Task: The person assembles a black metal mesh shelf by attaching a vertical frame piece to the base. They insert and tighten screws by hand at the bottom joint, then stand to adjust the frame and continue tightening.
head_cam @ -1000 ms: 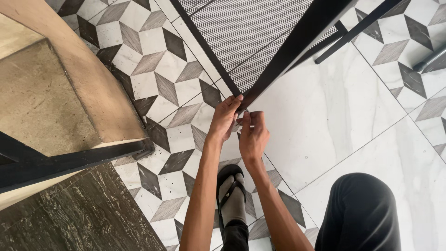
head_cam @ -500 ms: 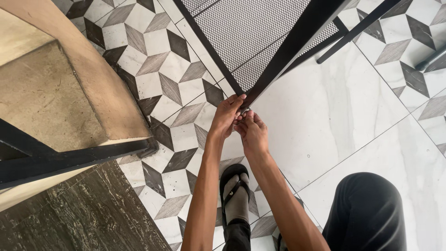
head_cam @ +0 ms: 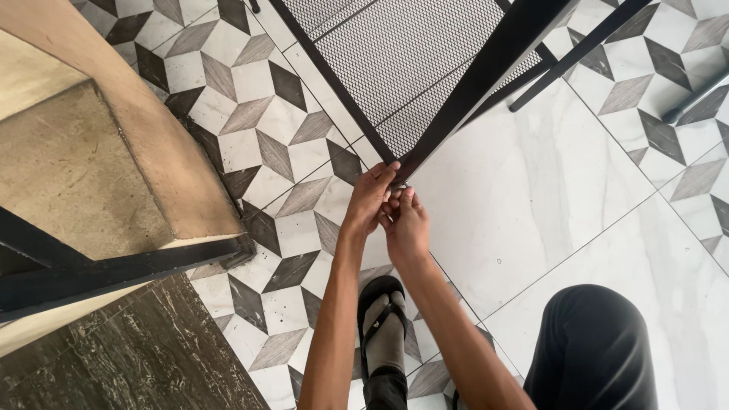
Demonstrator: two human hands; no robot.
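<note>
A black metal frame [head_cam: 486, 76] with a mesh panel [head_cam: 402, 53] slants down to the floor. My left hand [head_cam: 370, 199] grips the bottom corner of this frame, fingers curled over its edge. My right hand [head_cam: 406, 225] sits just below and beside it, fingertips pinched on a small metal piece [head_cam: 398, 187] at the foot of the frame's leg. The piece is mostly hidden by my fingers. Both hands touch each other at the corner.
A wooden table top [head_cam: 83, 159] on a black metal base [head_cam: 114, 266] stands at the left. My sandalled foot [head_cam: 382, 326] and dark-trousered knee [head_cam: 592, 349] are below the hands. Patterned and white marble floor tiles [head_cam: 531, 205] lie beneath. Another black leg [head_cam: 577, 53] crosses at upper right.
My hands have drawn closer together at the frame's corner, the right one rising to meet the left. The view has shifted slightly; the frame stays in place.
</note>
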